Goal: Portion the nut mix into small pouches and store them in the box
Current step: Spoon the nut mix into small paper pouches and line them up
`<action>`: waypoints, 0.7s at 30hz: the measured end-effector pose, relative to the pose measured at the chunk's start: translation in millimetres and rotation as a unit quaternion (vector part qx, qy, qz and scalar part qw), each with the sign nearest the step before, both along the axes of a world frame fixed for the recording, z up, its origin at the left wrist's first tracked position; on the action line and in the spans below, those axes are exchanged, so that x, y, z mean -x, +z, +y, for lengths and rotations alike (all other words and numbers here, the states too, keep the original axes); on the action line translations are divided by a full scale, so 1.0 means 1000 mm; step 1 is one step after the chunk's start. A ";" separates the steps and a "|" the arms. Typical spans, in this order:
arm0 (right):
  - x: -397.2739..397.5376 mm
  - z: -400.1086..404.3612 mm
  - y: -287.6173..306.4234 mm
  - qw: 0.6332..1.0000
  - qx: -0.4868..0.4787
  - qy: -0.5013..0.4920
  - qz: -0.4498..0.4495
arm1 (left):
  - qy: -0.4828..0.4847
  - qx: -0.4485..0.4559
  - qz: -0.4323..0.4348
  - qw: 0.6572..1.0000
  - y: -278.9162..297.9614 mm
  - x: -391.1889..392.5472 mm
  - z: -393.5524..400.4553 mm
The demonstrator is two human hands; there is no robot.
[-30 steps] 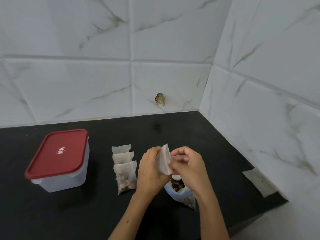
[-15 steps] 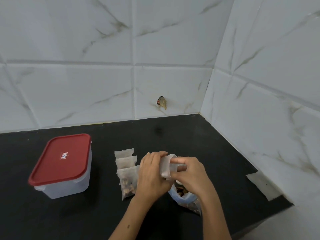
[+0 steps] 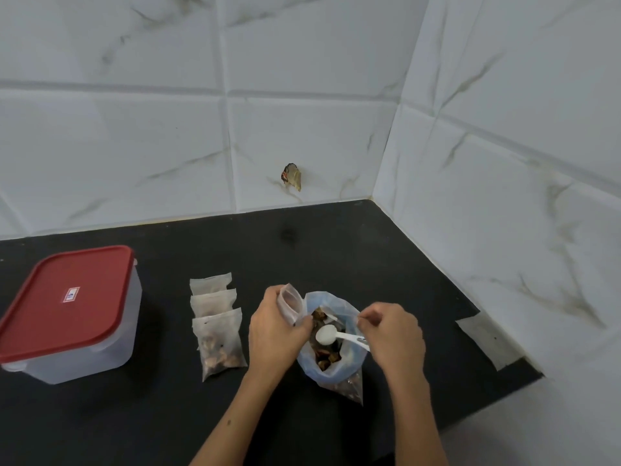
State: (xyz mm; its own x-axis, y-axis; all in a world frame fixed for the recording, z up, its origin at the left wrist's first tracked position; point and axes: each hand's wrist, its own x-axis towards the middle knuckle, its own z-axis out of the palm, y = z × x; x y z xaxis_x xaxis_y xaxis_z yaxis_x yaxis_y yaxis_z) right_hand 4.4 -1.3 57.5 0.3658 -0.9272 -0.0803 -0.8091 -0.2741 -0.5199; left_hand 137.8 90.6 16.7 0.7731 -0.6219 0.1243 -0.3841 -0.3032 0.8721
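If the pouch (image 3: pixel 289 302) pinched in the left hand (image 3: pixel 275 327) sags shut, nuts spill — the right hand (image 3: pixel 391 334) grips the spoon (image 3: pixel 336 335).

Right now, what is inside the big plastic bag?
Dark nut mix and a white spoon fill the big plastic bag; its bottom contents are covered.

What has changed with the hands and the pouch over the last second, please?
The right hand let go of the empty pouch and took the white spoon in the nut mix bag. The left hand keeps its grip on the pouch, now beside the bag. The three filled pouches and lidded box stayed put.
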 end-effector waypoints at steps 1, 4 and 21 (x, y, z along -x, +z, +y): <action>-0.003 0.001 -0.005 0.999 -0.005 -0.003 0.034 | 0.012 -0.009 0.008 1.000 -0.001 -0.002 -0.001; -0.010 0.001 -0.014 0.993 -0.034 -0.012 0.113 | 0.038 -0.028 0.035 0.998 -0.004 -0.005 -0.002; -0.002 -0.001 -0.024 0.994 -0.021 0.004 0.111 | 0.021 -0.073 0.161 0.984 -0.005 0.002 0.001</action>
